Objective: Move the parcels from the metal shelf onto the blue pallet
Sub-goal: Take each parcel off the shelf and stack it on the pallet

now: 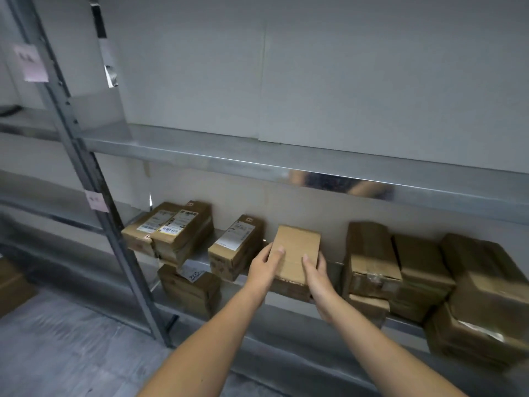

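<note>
Both hands, left (264,266) and right (316,272), grip a plain parcel (296,253) at the metal shelf's (286,164) lower tier, thumbs on top, fingers apparently curled underneath.

The shipping label's (232,235) print is unreadable; the rightmost parcel (493,290) leaves the frame

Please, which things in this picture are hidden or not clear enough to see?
All in the head view.
1) Blue pallet: outside the frame.
2) Printed labels on the left parcels: too small and blurred to read.
3) Handwritten note on a lower parcel: blurred.
4) Fingers of the left hand and right hand: hidden behind the plain parcel they grip; only thumbs show.
</note>
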Tool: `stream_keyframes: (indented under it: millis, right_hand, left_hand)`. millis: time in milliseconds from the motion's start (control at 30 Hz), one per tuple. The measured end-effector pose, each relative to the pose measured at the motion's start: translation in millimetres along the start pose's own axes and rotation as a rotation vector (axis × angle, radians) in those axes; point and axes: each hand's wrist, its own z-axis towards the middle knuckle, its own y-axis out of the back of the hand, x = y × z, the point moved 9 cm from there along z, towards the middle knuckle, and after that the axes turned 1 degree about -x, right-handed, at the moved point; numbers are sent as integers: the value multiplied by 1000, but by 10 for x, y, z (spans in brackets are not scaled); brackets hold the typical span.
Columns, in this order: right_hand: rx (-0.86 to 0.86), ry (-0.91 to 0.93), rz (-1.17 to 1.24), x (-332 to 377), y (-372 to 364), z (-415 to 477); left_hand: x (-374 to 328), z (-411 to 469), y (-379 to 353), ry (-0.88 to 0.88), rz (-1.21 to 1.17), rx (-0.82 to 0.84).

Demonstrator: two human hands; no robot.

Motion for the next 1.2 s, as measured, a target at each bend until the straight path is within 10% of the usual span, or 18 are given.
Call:
stream_keyframes:
  millis: [800, 1200]
  right_hand:
    - [76, -79, 345, -190, 548, -1785]
    - [178, -177, 594, -179, 543, -1894]
  left_hand:
    - [-444, -2070, 22, -311, 123, -284]
    - [-369, -1973, -282, -178, 217, -86]
